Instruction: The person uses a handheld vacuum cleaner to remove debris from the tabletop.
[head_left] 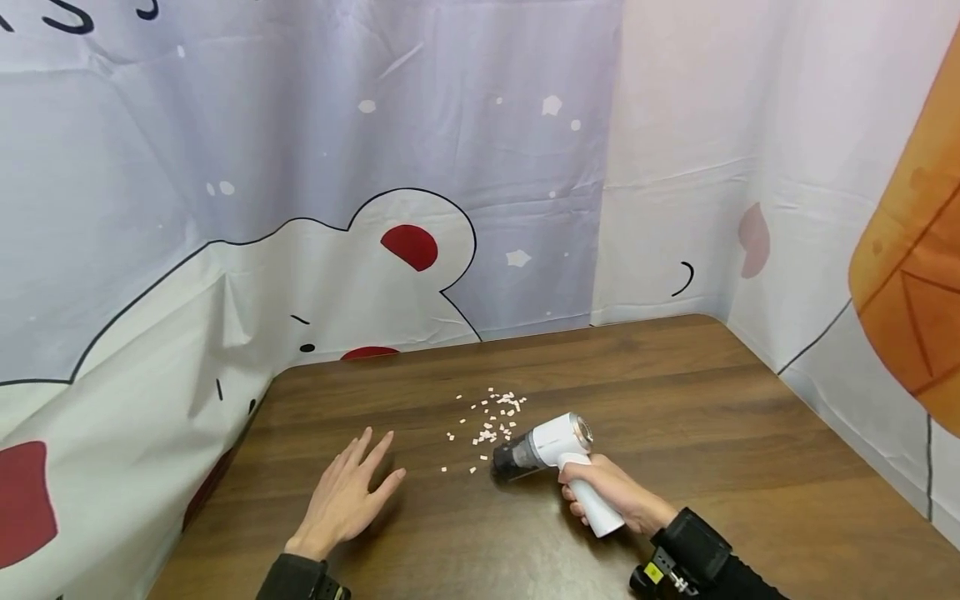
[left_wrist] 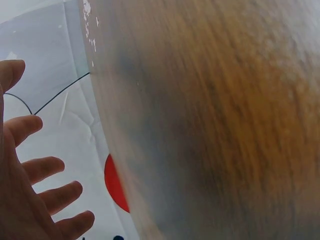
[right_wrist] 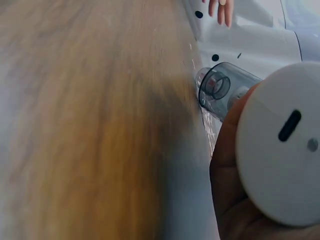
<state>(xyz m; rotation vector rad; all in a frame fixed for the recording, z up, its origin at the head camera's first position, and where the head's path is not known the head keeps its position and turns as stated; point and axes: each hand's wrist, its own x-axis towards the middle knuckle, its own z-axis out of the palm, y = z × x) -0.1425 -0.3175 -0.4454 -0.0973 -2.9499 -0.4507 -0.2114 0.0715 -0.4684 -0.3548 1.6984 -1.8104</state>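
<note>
My right hand grips the white handle of a small handheld vacuum cleaner. Its dark nozzle points left, at the near right edge of a scatter of small white paper bits on the wooden table. In the right wrist view, the round end of the vacuum's handle fills the right side, with the clear dust cup beyond it. To the left of the bits my left hand is held with its fingers spread, holding nothing. The left wrist view shows its fingers apart.
The brown wooden table reaches back to a hanging printed cloth, which also runs along the left and right sides. Black bands with small devices sit on both wrists.
</note>
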